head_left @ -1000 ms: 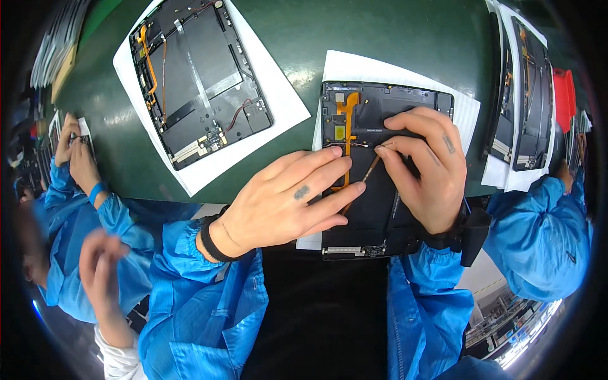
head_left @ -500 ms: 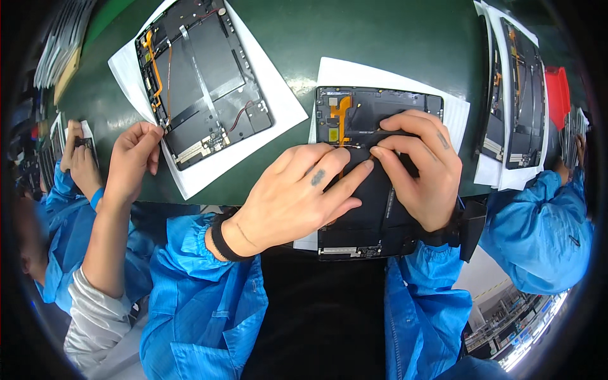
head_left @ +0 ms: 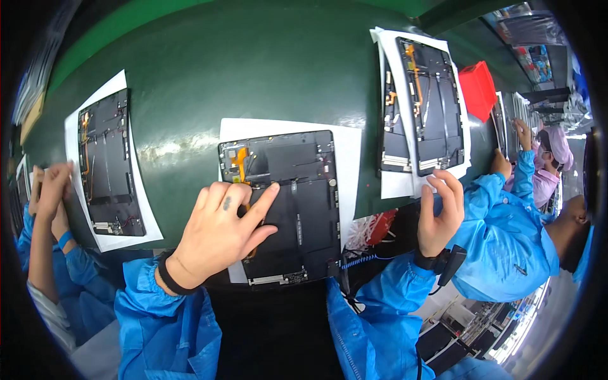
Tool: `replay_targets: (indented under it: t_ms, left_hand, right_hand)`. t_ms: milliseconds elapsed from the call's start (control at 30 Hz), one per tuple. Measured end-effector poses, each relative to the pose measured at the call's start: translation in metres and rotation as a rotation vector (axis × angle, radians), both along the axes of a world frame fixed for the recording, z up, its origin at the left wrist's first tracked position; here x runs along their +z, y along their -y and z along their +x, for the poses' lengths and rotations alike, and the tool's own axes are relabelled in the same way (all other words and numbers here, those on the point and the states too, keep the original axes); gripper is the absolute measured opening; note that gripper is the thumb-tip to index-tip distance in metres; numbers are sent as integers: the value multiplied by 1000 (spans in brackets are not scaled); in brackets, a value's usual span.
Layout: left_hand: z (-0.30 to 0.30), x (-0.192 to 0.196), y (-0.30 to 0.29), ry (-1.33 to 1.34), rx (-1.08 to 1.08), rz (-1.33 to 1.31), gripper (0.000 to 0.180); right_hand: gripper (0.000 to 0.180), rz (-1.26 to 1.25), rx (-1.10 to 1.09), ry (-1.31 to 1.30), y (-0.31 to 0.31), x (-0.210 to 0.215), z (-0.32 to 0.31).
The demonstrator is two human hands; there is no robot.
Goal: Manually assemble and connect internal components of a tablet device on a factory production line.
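A black tablet back shell [head_left: 316, 202] with its inner parts showing lies on a white paper sheet [head_left: 351, 158] in front of me. Near its upper left runs an orange flex cable [head_left: 239, 166]. My left hand [head_left: 221, 225] rests over the shell's left side, index finger stretched onto it and thumb apart; its other fingers are curled. What lies under the palm is hidden. My right hand [head_left: 441, 212] is off to the right with fingers bent and apart, nothing seen in it. Its fingertips are by the lower edge of a second shell [head_left: 437, 107] stacked on papers.
Another shell [head_left: 107, 164] lies on paper at the left, beside a co-worker's blurred hand [head_left: 54, 187]. A red bin [head_left: 477, 88] stands beyond the right stack. A co-worker's blue sleeve [head_left: 506, 234] is close on the right. The green table [head_left: 266, 69] extends behind.
My right hand has left the middle shell and moved right to the stacked shells, its fingers spreading. My left hand stays on the shell. The whole view has swung to the right.
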State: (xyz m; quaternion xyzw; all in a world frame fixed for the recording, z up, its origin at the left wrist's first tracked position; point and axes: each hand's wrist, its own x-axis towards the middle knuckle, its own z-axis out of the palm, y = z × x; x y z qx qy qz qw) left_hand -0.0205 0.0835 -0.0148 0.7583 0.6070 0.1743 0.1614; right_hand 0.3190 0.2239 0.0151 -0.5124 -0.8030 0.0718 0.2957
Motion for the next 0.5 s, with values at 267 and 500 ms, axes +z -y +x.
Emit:
replay_targets:
  t_ms: [267,500]
  left_hand:
    - [7,8,-15,214,84,18,60]
    - [30,26,0,618,261,-73,19]
  right_hand:
    - [25,-278,428,-104,17,7,-31]
    - [30,-163,503,19,19,-20,-125]
